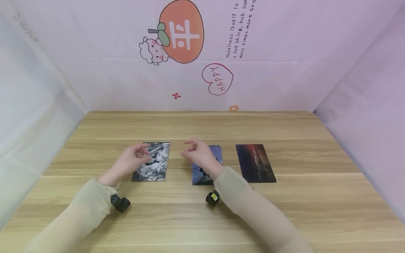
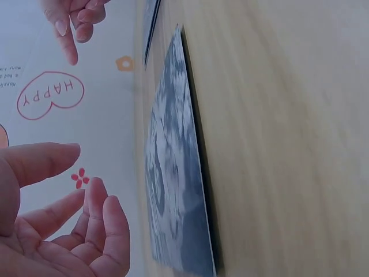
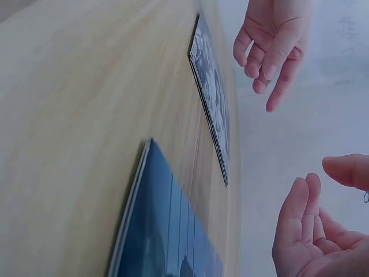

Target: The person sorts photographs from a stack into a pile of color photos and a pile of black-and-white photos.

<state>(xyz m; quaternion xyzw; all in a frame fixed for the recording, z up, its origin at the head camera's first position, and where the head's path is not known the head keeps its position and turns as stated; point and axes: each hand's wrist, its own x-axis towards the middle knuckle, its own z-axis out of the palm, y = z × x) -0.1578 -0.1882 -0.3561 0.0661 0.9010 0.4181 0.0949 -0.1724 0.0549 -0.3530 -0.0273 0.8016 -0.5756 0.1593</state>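
1. Pale lilac sheeting with a cartoon print walls in the wooden worktop [image 1: 202, 218] in the head view. Three picture cards lie flat in a row midway between its near and far edges: a black-and-white card [image 1: 152, 162] toward the left edge, a blue card [image 1: 205, 168] in the middle, and a dark red card [image 1: 255, 163] toward the right edge. The left hand [image 1: 131, 162] hovers over the black-and-white card, the right hand [image 1: 200, 154] over the blue one, both with fingers loosely bent and holding nothing.

2. Left wrist view: the left hand [image 2: 63, 231] is relaxed and empty, clear of the black-and-white card [image 2: 173, 184], which lies flush on the wood. As I judge it, that leaves little edge to catch, so a fingertip could push the card along instead of lifting it.

3. Right wrist view: the right hand [image 3: 314, 236] is also loose and empty above the blue card [image 3: 167, 231]. This card seems to sit on a second one; a careless pinch might take both or skew the pair.
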